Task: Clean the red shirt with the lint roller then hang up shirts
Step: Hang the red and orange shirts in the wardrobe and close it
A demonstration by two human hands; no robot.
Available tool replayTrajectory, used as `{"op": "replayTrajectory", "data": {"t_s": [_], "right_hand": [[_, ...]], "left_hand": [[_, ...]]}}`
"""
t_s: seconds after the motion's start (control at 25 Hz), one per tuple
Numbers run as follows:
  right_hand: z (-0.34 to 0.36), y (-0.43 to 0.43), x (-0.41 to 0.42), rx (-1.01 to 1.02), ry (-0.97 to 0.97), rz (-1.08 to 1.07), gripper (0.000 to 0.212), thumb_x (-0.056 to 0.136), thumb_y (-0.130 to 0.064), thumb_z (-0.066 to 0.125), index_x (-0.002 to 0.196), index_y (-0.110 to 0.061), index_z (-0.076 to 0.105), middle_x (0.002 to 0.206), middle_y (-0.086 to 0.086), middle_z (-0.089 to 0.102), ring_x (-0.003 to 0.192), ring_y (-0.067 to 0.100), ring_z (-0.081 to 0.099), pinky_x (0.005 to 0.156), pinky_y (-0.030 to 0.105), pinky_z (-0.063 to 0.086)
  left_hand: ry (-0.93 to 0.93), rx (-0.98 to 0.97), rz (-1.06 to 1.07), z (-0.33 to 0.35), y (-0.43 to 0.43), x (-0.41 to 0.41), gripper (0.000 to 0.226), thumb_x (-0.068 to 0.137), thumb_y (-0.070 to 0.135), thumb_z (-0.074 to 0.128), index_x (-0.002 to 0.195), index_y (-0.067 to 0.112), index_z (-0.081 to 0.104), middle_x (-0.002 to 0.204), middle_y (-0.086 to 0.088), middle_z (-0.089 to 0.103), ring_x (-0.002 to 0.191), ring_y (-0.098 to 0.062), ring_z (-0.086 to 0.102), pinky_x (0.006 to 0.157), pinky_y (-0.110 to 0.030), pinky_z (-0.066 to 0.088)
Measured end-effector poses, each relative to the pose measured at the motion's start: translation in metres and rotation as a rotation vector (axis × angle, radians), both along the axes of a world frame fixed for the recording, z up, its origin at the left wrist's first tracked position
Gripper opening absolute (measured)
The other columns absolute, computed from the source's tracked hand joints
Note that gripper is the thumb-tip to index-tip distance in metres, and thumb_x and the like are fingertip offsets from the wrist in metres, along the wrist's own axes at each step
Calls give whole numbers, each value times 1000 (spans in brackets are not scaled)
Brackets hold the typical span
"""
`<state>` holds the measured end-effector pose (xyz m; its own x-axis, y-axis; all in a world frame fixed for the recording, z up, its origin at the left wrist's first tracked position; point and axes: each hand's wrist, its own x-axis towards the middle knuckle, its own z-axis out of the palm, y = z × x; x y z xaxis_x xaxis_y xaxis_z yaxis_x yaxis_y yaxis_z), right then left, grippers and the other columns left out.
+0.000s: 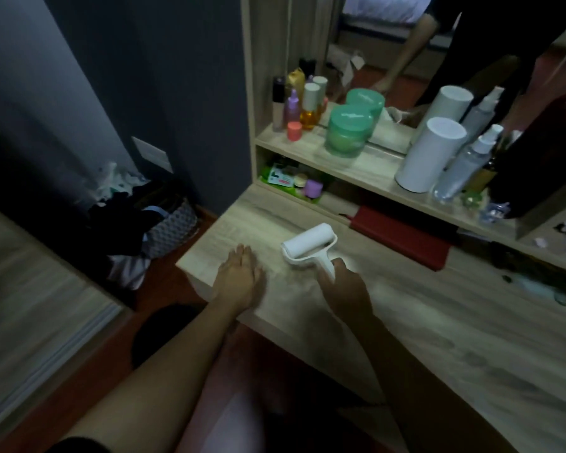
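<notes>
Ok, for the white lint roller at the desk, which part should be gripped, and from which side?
Grip the lint roller by its short handle, coming from the near edge of the desk: the handle points back toward the person while the roll faces the shelf. The right hand grips it there, clear of the roll.

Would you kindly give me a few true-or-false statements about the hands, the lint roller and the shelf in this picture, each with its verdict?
1. The right hand grips the lint roller by its handle. True.
2. The left hand holds a red shirt. False: it rests flat on the desk, fingers straight, holding nothing.
3. A green jar stands on the shelf above the desk. True.
4. The lint roller's roll is blue. False: it is white.
</notes>
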<state>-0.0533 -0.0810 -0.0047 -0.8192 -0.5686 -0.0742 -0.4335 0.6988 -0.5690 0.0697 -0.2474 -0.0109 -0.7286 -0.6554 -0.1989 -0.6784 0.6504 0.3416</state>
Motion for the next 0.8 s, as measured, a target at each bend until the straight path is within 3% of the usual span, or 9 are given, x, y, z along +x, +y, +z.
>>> {"op": "replayTrajectory", "data": {"t_s": [0.24, 0.4, 0.52, 0.6, 0.72, 0.8], "right_hand": [[-37, 4, -48, 9, -41, 95, 36, 95, -34, 44, 122, -11, 44, 101, 14, 64, 93, 31, 62, 76, 37, 48], [-58, 5, -53, 22, 34, 105, 35, 95, -35, 42, 117, -8, 49, 112, 13, 58, 104, 27, 55, 86, 38, 46], [-61, 7, -55, 120, 104, 82, 40, 93, -43, 43, 118, -13, 51, 113, 9, 56, 102, 23, 53, 84, 38, 46], [-53, 7, -50, 175, 144, 31, 47, 89, -49, 47, 117, -12, 53, 110, 9, 56, 99, 25, 55, 82, 39, 45], [-11, -6, -41, 84, 292, 35, 53, 80, -55, 47, 100, -7, 59, 88, 10, 59, 79, 26, 58, 67, 34, 45], [38, -37, -35, -31, 329, 107, 55, 81, -54, 42, 102, -6, 58, 92, 11, 59, 84, 27, 57, 72, 36, 45]], "left_hand": [[-27, 79, 63, -42, 20, -61, 60, 99, 36, 29, 149, 7, 11, 159, -12, 5, 146, -28, 3, 117, -40, 11], [-97, 59, 58, -58, 26, -67, 63, 99, 36, 26, 149, 5, 4, 158, -14, 2, 146, -30, -1, 118, -42, 11], [-89, 96, 57, -54, 26, -68, 63, 99, 36, 27, 149, 5, 4, 159, -14, 1, 146, -29, -2, 118, -42, 10], [-68, 135, 53, -43, 22, -64, 62, 100, 36, 28, 149, 6, 5, 159, -13, 0, 146, -28, -2, 118, -42, 10], [-26, 67, 54, -4, -1, -52, 61, 100, 34, 27, 149, 7, 3, 159, -11, -2, 146, -27, -2, 118, -40, 10], [29, -32, 74, 41, -31, -37, 60, 100, 34, 27, 149, 7, 5, 159, -11, 0, 146, -27, 0, 118, -40, 12]]}}
